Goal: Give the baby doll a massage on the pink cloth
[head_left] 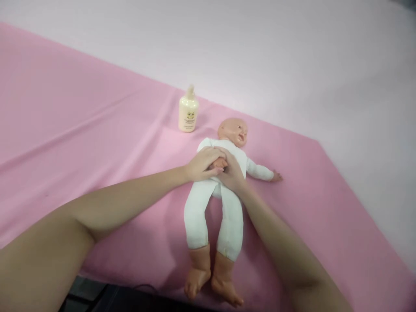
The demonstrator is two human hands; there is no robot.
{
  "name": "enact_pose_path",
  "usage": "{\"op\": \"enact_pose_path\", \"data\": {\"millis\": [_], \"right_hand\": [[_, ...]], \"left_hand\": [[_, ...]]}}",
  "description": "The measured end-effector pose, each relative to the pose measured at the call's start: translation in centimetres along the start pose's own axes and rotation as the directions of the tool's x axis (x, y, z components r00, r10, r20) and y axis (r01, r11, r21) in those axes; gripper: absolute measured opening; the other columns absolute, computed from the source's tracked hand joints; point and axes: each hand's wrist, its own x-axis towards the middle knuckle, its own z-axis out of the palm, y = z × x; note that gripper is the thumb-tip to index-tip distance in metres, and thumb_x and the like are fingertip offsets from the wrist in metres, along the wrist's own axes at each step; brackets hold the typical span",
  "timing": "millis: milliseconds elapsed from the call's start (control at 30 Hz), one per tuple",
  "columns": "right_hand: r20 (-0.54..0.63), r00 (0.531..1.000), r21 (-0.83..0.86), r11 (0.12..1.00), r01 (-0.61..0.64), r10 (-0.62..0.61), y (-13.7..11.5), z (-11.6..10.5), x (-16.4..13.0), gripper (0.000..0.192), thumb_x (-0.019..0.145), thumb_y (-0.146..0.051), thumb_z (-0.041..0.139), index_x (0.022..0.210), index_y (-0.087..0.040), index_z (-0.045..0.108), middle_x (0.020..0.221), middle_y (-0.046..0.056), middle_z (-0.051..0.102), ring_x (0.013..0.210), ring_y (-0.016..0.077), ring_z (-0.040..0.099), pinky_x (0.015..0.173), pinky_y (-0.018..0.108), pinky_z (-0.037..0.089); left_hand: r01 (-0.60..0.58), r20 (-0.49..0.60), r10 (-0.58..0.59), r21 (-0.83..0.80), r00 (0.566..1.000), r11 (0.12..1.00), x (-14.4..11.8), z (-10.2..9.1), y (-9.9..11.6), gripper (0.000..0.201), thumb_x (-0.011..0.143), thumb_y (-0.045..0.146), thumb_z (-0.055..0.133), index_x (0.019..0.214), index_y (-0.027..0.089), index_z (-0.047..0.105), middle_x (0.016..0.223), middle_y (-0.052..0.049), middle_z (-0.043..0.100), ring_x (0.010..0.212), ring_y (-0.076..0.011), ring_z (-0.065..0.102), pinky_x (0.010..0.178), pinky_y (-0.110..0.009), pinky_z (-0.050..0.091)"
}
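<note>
A baby doll with a white cloth body lies on its back, its head away from me and its bare feet toward me. Over the doll's chest, my left hand and my right hand meet with fingers curled around one of the doll's hands. Part of that small hand shows between my fingers; the rest is covered. The doll's other arm stretches out to the right on the cloth. Beyond the doll, to the left, a cream pump bottle stands upright, touched by neither hand.
A pink cloth with some creases covers the surface under the doll. White surface lies beyond its far and right edges. The cloth's near edge is just past the doll's feet, with dark items below it.
</note>
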Motion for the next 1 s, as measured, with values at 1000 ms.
{"op": "enact_pose_path", "data": {"millis": [1000], "right_hand": [[-0.034, 0.999, -0.036, 0.999, -0.007, 0.005, -0.6, 0.6, 0.0, 0.057, 0.084, -0.028, 0.069, 0.14, -0.024, 0.061, 0.135, 0.011, 0.072, 0.124, 0.0325, 0.067, 0.114, 0.055, 0.048]], "left_hand": [[0.147, -0.02, -0.146, 0.03, 0.989, 0.989, -1.2, 0.5, -0.7, 0.031, 0.098, 0.053, 0.058, 0.106, 0.023, 0.066, 0.102, -0.009, 0.072, 0.099, -0.0288, 0.064, 0.099, -0.048, 0.05]]}}
